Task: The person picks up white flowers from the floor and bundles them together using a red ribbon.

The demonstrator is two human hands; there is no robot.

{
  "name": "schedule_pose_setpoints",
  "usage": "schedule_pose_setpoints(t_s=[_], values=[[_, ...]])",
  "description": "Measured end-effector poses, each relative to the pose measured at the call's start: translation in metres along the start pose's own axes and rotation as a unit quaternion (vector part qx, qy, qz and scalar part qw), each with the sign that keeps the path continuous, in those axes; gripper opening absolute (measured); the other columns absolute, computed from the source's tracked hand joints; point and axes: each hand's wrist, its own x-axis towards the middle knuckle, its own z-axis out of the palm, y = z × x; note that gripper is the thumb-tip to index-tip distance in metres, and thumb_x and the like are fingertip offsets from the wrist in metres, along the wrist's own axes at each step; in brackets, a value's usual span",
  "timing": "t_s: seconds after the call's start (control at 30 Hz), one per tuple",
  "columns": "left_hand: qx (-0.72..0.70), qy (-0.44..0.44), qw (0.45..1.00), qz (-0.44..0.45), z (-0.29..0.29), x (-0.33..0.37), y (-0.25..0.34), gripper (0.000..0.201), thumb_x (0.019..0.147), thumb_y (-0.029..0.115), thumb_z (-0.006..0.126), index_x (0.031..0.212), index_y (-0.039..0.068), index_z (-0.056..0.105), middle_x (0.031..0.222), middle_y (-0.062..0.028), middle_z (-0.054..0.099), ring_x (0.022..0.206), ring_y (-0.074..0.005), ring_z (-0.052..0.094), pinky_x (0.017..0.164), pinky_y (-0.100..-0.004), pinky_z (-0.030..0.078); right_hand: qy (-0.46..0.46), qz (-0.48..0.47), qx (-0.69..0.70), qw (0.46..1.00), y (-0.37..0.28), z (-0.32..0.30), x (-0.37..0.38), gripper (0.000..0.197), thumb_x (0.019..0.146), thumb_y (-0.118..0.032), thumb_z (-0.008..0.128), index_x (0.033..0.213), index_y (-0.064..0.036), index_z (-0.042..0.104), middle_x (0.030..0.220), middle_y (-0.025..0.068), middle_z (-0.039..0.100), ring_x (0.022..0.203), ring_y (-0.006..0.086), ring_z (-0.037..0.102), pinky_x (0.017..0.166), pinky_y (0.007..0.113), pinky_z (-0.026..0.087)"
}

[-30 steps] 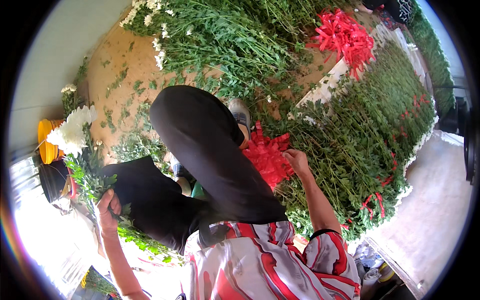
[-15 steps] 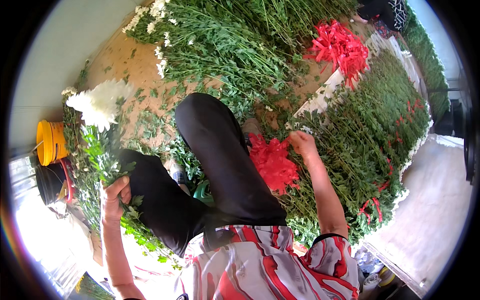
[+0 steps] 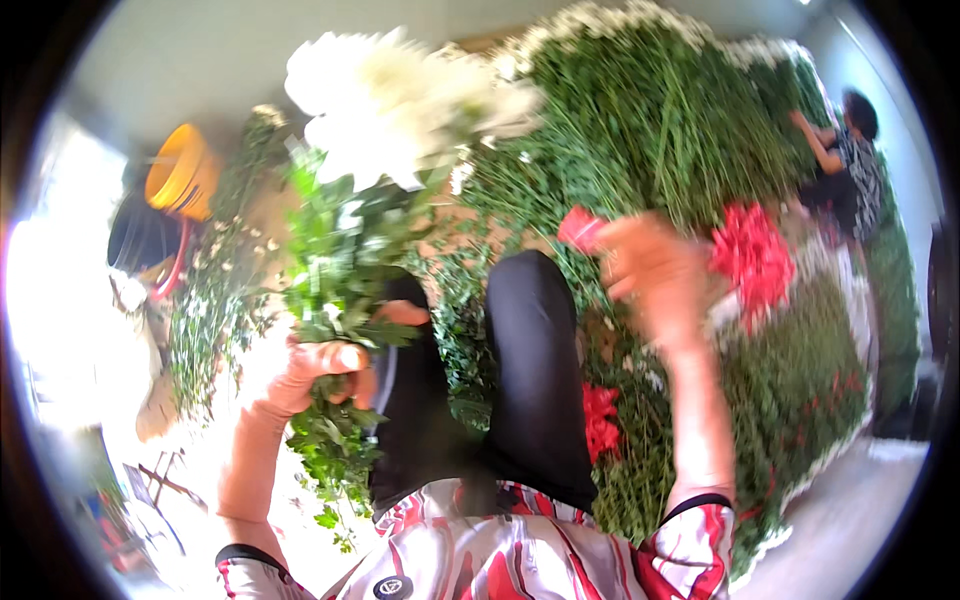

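Observation:
My left hand (image 3: 325, 375) is closed around the leafy stems of a bunch of white chrysanthemums (image 3: 365, 105), held upright with the blooms at the top. Leaves hang below the fist. To the right, my right hand (image 3: 650, 275) is raised and smeared by motion, with a piece of red ribbon (image 3: 581, 229) pinched at its fingertips. The ribbon is apart from the bunch. A heap of red ribbons (image 3: 601, 423) lies beside my right knee, partly hidden.
Bound flower bunches (image 3: 790, 400) with red ties lie at the right. A large pile of green stems (image 3: 650, 120) fills the back. More red ribbons (image 3: 752, 265) sit near a crouching person (image 3: 855, 170). A yellow bucket (image 3: 183, 172) and a black bucket (image 3: 140, 238) stand at the left.
The chrysanthemum bunch has come inward in front of me. My right hand has risen from the ribbon heap with a red ribbon. The head view has shifted, bringing more of the person into sight.

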Motion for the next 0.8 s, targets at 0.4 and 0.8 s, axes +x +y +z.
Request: schedule_pose_setpoints(t_s=[0.4, 0.8], values=[[0.077, -0.127, 0.983, -0.109, 0.046, 0.067, -0.050, 0.035, 0.086, 0.035, 0.075, 0.097, 0.004, 0.067, 0.073, -0.0045, 0.066, 0.053, -0.0101, 0.056, 0.044, -0.0265, 0.042, -0.288, -0.111, -0.176, 0.935, -0.019, 0.051, -0.074, 0.009, 0.086, -0.012, 0.070, 0.081, -0.0044, 0.067, 0.062, 0.0051, 0.063, 0.055, 0.0182, 0.064, 0.051, 0.031, 0.049], [0.125, 0.104, 0.960, 0.229, 0.075, 0.067, -0.121, 0.046, 0.098, 0.041, 0.053, 0.126, 0.004, 0.053, 0.096, -0.0194, 0.062, 0.077, -0.0365, 0.063, 0.068, -0.0452, 0.051, -0.290, 0.088, 0.322, 0.897, 0.043, 0.094, 0.017, 0.026, 0.097, -0.028, 0.062, 0.085, -0.0041, 0.061, 0.059, 0.0036, 0.055, 0.050, 0.0139, 0.055, 0.049, 0.027, 0.042]])
